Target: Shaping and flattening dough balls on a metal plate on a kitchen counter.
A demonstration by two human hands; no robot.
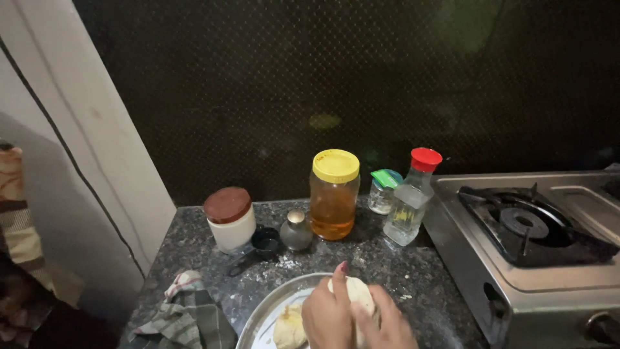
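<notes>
Both hands work a ball of pale dough over a round steel plate at the near edge of the dark speckled worktop. The left hand curls against the ball's left side, fingers closed round it; the right hand cups it from the right and near side, also wrapped onto it. The ball sits between the palms, just above the plate. A second, yellower lump of dough lies on the plate to the left, touching or nearly touching the left hand.

This looks like the shaping step: a portion being rounded between the palms. The next move seems to call for even pressure from both sides, keeping the ball over the plate.

Farther back stand a white jar with a brown lid, a small black scoop, a yellow-lidded jar of amber liquid and a red-capped bottle. A gas stove is on the right, a checked cloth near left.
</notes>
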